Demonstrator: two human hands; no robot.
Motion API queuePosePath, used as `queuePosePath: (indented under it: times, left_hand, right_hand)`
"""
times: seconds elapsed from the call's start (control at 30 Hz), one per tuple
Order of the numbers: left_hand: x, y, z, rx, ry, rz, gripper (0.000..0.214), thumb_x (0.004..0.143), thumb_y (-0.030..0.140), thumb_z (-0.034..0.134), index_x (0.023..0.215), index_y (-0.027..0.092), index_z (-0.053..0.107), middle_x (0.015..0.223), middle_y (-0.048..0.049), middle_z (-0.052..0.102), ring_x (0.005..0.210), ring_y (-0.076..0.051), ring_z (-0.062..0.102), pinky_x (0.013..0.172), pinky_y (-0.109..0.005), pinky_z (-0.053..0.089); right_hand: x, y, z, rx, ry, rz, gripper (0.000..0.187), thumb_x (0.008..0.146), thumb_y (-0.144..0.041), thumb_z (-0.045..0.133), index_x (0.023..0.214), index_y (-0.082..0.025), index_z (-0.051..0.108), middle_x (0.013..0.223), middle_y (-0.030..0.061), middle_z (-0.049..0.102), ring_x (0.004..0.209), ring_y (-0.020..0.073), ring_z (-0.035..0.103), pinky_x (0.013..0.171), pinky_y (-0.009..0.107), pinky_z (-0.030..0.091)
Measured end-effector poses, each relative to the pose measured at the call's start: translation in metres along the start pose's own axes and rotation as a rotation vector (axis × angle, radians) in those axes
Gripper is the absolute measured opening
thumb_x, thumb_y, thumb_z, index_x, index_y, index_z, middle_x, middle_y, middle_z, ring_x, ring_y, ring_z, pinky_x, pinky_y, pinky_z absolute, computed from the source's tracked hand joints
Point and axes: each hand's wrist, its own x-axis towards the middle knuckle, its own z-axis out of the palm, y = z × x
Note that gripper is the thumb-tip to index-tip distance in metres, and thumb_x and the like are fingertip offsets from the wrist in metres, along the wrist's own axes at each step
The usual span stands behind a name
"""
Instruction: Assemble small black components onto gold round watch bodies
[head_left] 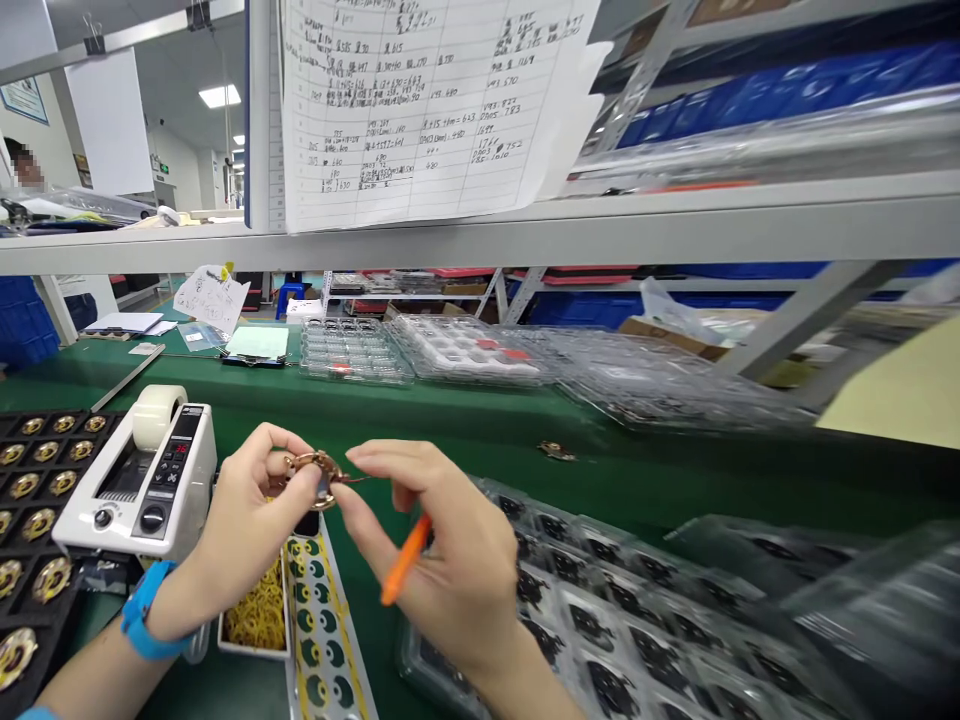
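Observation:
My left hand [251, 515] grips a rose-gold watch case [321, 468] between thumb and fingers, above the bench. My right hand [442, 545] is close to the case's right side, thumb and index finger a little apart around a thin reddish pin-like piece [356, 480] at the case's edge. Whether the fingertips press on that piece is hard to tell. An orange-handled tool [407, 560] is tucked in the right hand's curled fingers, its far end hidden. Below the hands lie a white box of small yellow rings [259, 615] and a strip sheet with cut-outs [322, 625].
A tape dispenser [142, 480] stands left, beside a black tray of gold round parts [45, 450]. Clear trays of dark parts [600, 610] fill the right. A small metal part [556, 451] lies on the green mat. A shelf edge [480, 240] crosses overhead with handwritten sheets [435, 110].

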Motion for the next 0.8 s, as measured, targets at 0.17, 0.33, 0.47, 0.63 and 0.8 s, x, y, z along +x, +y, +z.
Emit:
queuePosePath:
  times: [0.17,0.33,0.47,0.63,0.8]
  left_hand:
    - [0.009,0.0,-0.005,-0.184,-0.076,-0.1,0.015,0.076,0.024,0.072,0.077,0.016,0.059,0.067,0.0012,0.068,0.059,-0.013,0.068,0.06,-0.023,0.053]
    - [0.008,0.002,-0.008,-0.167,-0.169,-0.065,0.009,0.076,0.019,0.069,0.075,0.016,0.061,0.06,0.0046,0.058,0.049,-0.008,0.057,0.046,-0.017,0.043]
    - [0.006,0.009,-0.008,-0.119,-0.165,-0.011,0.008,0.071,0.012,0.068,0.073,0.015,0.061,0.063,0.0049,0.056,0.053,-0.005,0.049,0.048,-0.015,0.04]
    - [0.005,0.009,-0.005,-0.146,-0.196,-0.081,0.014,0.066,0.008,0.067,0.066,0.016,0.055,0.059,0.0069,0.052,0.049,-0.003,0.04,0.045,-0.015,0.034]
    - [0.008,0.006,-0.008,-0.184,-0.234,-0.133,0.014,0.069,0.013,0.072,0.069,0.015,0.058,0.057,0.0064,0.052,0.048,-0.004,0.043,0.046,-0.016,0.038]
  right_hand:
    - [0.006,0.004,-0.015,0.188,-0.164,0.36,0.013,0.098,-0.025,0.045,0.093,-0.023,0.057,0.076,0.0002,0.061,0.057,0.012,0.053,0.05,0.024,0.042]
    - [0.009,0.007,-0.015,0.379,-0.548,0.42,0.019,0.098,-0.025,0.042,0.083,-0.022,0.054,0.069,-0.0017,0.055,0.057,0.012,0.048,0.052,0.024,0.038]
    - [0.008,0.004,-0.013,0.443,-0.567,0.386,0.021,0.099,-0.024,0.038,0.08,-0.022,0.047,0.07,-0.0023,0.049,0.059,0.0116,0.043,0.054,0.025,0.035]
    - [0.007,0.008,-0.012,0.521,-0.66,0.425,0.037,0.102,-0.038,0.031,0.069,-0.022,0.035,0.065,-0.0032,0.039,0.057,0.0118,0.035,0.055,0.027,0.031]
    - [0.008,0.014,-0.01,0.652,-0.705,0.47,0.05,0.102,-0.053,0.028,0.064,-0.021,0.033,0.06,-0.0039,0.036,0.055,0.0114,0.034,0.055,0.028,0.031]
